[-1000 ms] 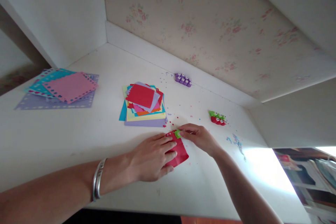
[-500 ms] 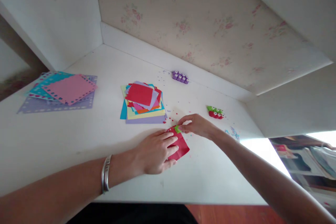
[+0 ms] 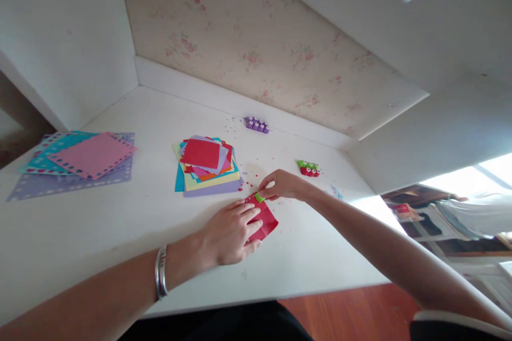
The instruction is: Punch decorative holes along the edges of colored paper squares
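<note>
Behind right hand (image 3: 283,185), sleeve (image 3: 444,331) newly visible.

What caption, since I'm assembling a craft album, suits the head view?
Left hand spread on red paper, right hand pinching a green paper punch at its edge, near stacked coloured sheets.

White desktop (image 3: 320,261): paper piles (image 3: 206,165), red sheet (image 3: 266,219), scraps (image 3: 240,188), purple pieces (image 3: 257,124), probably punches.
</note>
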`<state>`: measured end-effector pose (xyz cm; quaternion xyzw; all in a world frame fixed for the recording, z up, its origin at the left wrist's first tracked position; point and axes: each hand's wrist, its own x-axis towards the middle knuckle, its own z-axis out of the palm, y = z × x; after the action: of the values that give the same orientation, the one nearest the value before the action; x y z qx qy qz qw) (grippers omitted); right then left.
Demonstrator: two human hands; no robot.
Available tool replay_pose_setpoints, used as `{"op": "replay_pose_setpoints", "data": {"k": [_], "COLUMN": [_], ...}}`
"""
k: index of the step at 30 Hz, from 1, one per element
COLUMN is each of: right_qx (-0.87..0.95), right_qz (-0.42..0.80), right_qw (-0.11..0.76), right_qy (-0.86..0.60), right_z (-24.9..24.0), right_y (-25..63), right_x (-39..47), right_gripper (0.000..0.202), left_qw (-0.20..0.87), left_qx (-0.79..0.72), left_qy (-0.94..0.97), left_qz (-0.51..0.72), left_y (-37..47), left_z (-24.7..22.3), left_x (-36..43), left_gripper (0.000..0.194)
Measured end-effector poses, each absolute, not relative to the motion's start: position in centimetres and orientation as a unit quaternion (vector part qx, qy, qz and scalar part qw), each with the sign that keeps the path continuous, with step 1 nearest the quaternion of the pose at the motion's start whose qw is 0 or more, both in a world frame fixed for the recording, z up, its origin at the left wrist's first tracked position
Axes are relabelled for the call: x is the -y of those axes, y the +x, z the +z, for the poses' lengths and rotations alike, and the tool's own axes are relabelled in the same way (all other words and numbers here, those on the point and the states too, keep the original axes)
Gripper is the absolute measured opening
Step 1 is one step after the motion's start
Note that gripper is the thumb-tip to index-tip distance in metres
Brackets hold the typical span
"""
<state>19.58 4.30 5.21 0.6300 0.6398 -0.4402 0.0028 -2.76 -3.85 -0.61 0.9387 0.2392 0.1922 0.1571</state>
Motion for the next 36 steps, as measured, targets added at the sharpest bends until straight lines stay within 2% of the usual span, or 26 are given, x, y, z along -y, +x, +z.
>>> {"op": "replay_pose_setpoints", "data": {"k": [6,11,17,23,27,30,33,36], "right_qx": [-0.608,-0.628,-0.65,-0.75,-0.718,-0.673,-0.614,-0.572], "right_qz": [-0.531,-0.516,-0.398,-0.24,-0.275,-0.273,-0.214,-0.102], "right_qw": [-0.002,0.029,0.015,-0.022,-0.053,-0.125,-0.186,-0.161], "right_qy": [0.589,0.581,0.647,0.616,0.637,0.676,0.736,0.798], "right_z": [6.4,7.3,7.7,6.9,6.9,7.5,8.4,9.1], "right_y": [20.4,23.2,25.0,24.0,26.0,29.4,33.5,37.3], "right_x": [-4.0,-4.4,-3.4,-1.0,-1.4,-2.8,-4.7,-6.5], "right_gripper": [0.036,0.039,0.048,0.023,0.028,0.033,0.041,0.044], "left_qw": [0.161,0.166,0.178,0.18,0.171,0.161,0.151,0.146], "left_qx": [-0.245,-0.246,-0.251,-0.253,-0.254,-0.254,-0.255,-0.249], "left_qy": [0.936,0.937,0.936,0.937,0.936,0.937,0.941,0.945], "left_qz": [0.193,0.185,0.171,0.161,0.172,0.177,0.163,0.153], "left_y": [-2.9,-2.9,-2.8,-2.6,-2.4,-2.2,-2.1,-2.1], "left_z": [-0.5,-0.1,-0.2,0.4,0.5,0.4,0.4,0.4], "left_x": [3.9,3.9,3.9,3.6,3.5,3.5,3.5,3.3], "left_gripper": [0.042,0.041,0.041,0.04,0.039,0.037,0.036,0.038]}}
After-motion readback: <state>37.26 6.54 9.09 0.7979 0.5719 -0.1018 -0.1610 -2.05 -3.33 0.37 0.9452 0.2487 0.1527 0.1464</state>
